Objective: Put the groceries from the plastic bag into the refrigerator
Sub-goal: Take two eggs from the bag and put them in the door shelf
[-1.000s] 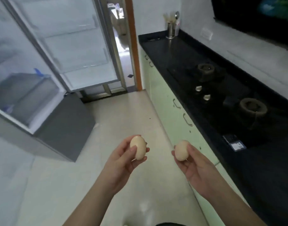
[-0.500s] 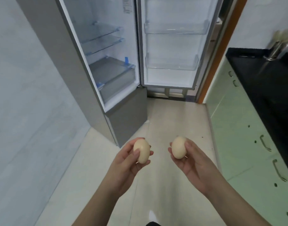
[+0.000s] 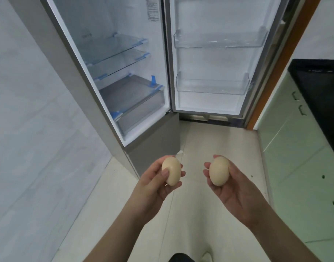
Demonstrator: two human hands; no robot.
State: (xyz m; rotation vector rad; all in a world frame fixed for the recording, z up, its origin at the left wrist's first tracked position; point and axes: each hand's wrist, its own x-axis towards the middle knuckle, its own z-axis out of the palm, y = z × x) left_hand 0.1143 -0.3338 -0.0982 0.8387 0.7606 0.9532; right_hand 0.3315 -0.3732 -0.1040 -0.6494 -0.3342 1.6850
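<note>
One egg (image 3: 171,171) is grasped in the left hand (image 3: 156,186), another egg (image 3: 219,171) in the right hand (image 3: 236,191), apart over bare floor (image 3: 209,144) before the open refrigerator (image 3: 124,76), its door (image 3: 213,59) swung wide.

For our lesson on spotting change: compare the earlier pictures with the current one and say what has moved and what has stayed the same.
The view has swung left, from the counter and stove to the open fridge, which now fills the frame and looks nearer; only a corner of the counter remains at right. Unchanged: the left hand and right hand each still hold one egg, and the fridge door stays open, shelves bare.
</note>
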